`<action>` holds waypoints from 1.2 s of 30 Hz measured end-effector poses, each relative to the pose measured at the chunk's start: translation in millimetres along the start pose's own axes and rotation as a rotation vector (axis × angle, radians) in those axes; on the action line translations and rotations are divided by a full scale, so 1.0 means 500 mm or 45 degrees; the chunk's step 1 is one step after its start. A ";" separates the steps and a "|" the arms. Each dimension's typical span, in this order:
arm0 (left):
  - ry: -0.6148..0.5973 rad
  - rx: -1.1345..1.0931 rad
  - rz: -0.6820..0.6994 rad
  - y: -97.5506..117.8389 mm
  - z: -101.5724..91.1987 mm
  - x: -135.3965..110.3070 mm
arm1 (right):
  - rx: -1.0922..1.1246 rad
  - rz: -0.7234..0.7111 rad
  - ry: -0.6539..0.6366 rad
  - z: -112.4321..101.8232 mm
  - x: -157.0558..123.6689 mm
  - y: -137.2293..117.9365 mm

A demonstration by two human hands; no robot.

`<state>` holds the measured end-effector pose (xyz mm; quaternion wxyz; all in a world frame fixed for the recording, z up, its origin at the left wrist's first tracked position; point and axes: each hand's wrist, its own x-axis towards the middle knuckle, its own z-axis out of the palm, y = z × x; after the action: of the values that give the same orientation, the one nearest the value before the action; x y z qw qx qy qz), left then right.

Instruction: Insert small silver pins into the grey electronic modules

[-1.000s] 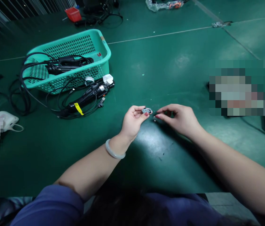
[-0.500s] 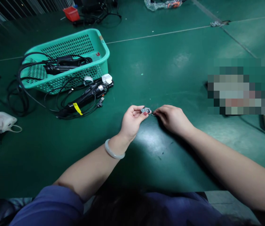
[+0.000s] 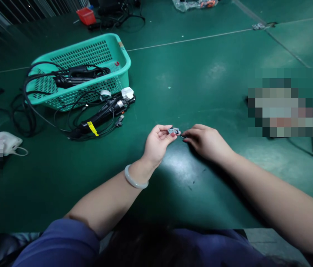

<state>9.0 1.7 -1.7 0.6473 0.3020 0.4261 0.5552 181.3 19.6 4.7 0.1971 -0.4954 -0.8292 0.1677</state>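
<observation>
My left hand (image 3: 156, 142) pinches a small grey metal part (image 3: 173, 131) between thumb and fingertips, just above the green table (image 3: 189, 85). My right hand (image 3: 207, 142) rests low on the table close beside it, fingers closed on a tiny piece (image 3: 182, 137) at its fingertips, almost touching the grey part. A pale bangle (image 3: 134, 178) circles my left wrist.
A teal plastic basket (image 3: 89, 63) with black cables stands at the back left. A black electric screwdriver (image 3: 103, 113) with a yellow tag lies in front of it among loose wires. A white mask (image 3: 7, 142) sits at the far left, a red bin (image 3: 86, 16) far back.
My right hand has drawn in toward the left hand and closed on the tiny piece that lay on the table; the left hand has stayed in place.
</observation>
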 end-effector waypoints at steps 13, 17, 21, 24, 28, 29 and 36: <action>0.003 0.009 0.023 -0.003 -0.002 0.002 | -0.106 0.036 -0.018 -0.015 -0.004 -0.001; 0.008 0.034 0.031 -0.005 -0.002 0.002 | -0.173 0.028 -0.027 -0.008 -0.002 0.008; 0.010 0.070 0.011 -0.004 0.000 0.001 | -0.285 -0.038 -0.050 -0.005 0.001 0.009; 0.009 0.079 -0.007 -0.003 0.000 0.001 | -0.368 -0.082 -0.050 -0.006 0.002 0.010; -0.009 0.087 -0.007 -0.005 -0.001 0.001 | -0.327 -0.059 0.127 -0.022 0.000 0.008; -0.018 0.091 -0.007 -0.006 0.000 0.001 | -0.293 -0.041 0.192 -0.029 -0.001 0.004; -0.064 0.124 -0.025 -0.008 0.000 -0.001 | -0.133 -0.099 0.278 -0.038 -0.003 -0.046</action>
<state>10.7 0.3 -4.9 0.6479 0.3426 0.4392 0.5196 174.2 9.4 31.8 0.2664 -0.4879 -0.8290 0.0616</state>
